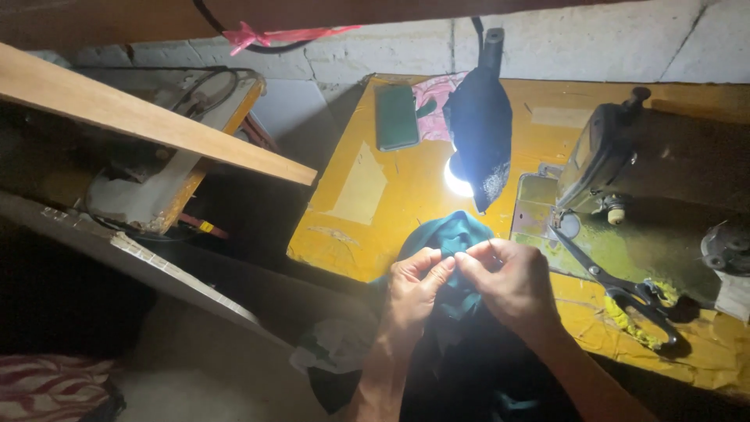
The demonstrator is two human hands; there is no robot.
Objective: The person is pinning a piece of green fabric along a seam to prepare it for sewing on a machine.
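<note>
From the head camera, both hands meet over a piece of teal cloth [451, 238] at the near edge of the yellow tabletop [406, 191]. The left hand [414, 287] pinches the cloth between thumb and fingers; the right hand [508, 281] is closed the same way, fingertips touching the left's. Whatever sits between the fingertips is too small to make out.

The cloth runs down off the tabletop into shadow, and its lower part is lost in the dark. A bare bulb [458, 178] glares just beyond it, half covered by a dark rag [480, 129]. To the right a sewing machine [605, 156] is mostly in gloom, with black scissors [625, 291] lying near it. A green phone [396, 117] lies at the far edge.
</note>
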